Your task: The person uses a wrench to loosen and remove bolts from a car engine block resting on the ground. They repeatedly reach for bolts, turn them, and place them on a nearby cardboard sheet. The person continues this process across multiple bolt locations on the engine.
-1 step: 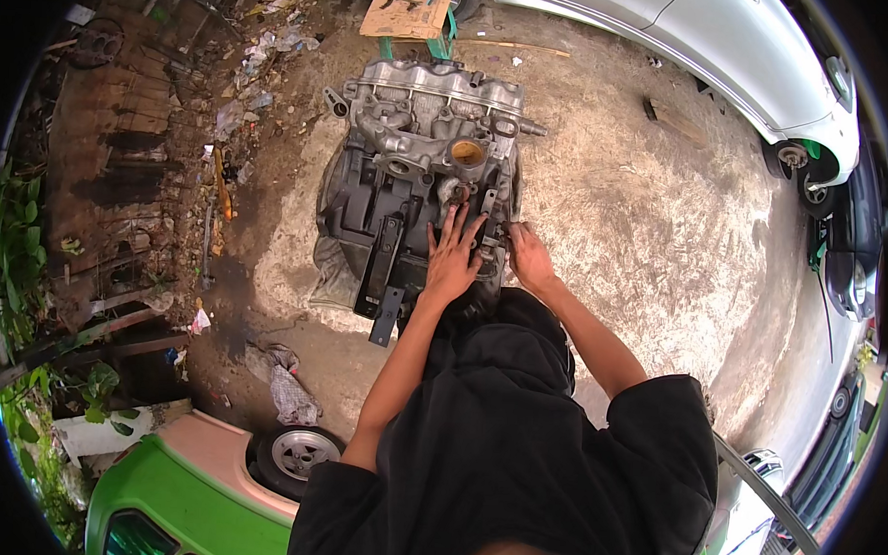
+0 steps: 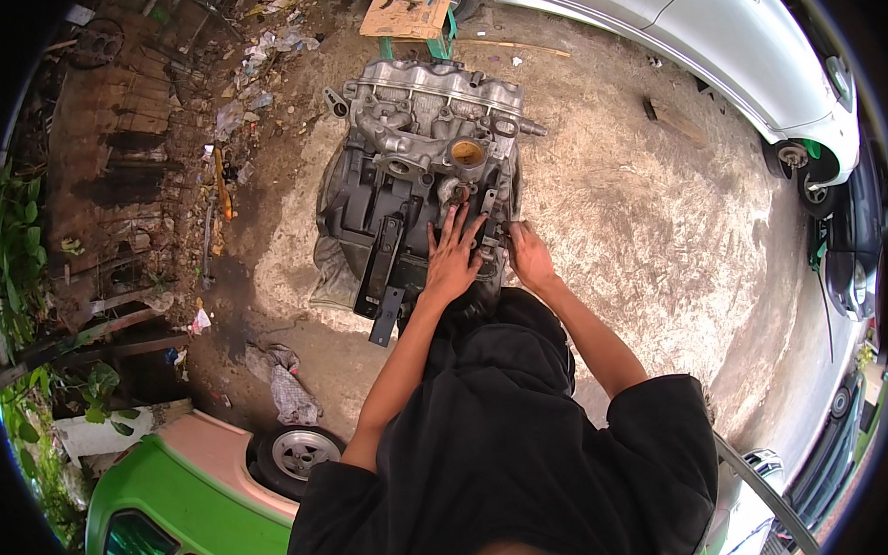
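Note:
A car engine (image 2: 441, 88) rests on the ground before me, with a silver intake manifold and a round opening (image 2: 467, 153) on top. My left hand (image 2: 454, 253) lies on the engine's lower part, fingers spread over the metal, beside a long black bracket (image 2: 378, 261). Its fingertips reach toward a small reddish fitting below the round opening. At the engine's right edge, my right hand (image 2: 530, 256) has bent fingers closed on or against a part too small and hidden to name.
A wooden board (image 2: 399, 12) on a green stand is behind the engine. A silver car (image 2: 716, 42) stands upper right, a dark car (image 2: 845, 262) right, a green body panel (image 2: 191, 513) and wheel (image 2: 298, 453) lower left. Rags (image 2: 293, 390), litter and boards (image 2: 115, 168) lie left.

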Action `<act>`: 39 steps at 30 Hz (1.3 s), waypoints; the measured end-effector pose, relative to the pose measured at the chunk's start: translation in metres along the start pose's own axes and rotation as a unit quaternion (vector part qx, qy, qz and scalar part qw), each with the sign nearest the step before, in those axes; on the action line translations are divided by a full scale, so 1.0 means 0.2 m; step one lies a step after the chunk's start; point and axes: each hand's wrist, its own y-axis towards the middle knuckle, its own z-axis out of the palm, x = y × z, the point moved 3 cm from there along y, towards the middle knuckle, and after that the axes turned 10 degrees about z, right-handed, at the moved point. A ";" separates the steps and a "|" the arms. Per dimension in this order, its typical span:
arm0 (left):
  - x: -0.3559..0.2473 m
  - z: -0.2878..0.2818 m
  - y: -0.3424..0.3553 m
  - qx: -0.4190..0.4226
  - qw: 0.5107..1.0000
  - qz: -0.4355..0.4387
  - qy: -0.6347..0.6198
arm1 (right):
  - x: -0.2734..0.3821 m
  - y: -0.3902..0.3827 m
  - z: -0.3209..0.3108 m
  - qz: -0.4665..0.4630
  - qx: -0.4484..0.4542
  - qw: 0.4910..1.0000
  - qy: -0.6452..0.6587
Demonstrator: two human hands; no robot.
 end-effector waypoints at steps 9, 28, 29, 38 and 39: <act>0.00 0.00 0.00 0.003 1.000 0.003 0.003 | -0.21 0.23 0.19 0.316 -0.081 0.880 0.344; 0.00 0.01 0.00 -0.017 1.000 0.013 0.007 | -0.14 0.07 -0.02 0.085 -0.160 0.961 0.211; 0.01 0.01 0.00 -0.019 1.000 0.013 0.010 | -0.11 0.05 -0.02 0.066 -0.169 0.966 0.186; 0.00 0.00 0.00 0.001 1.000 0.009 0.013 | -0.08 0.00 0.08 0.060 -0.086 0.990 0.099; 0.01 0.00 0.00 0.008 1.000 0.004 0.010 | -0.09 -0.01 0.09 0.065 -0.079 0.989 0.103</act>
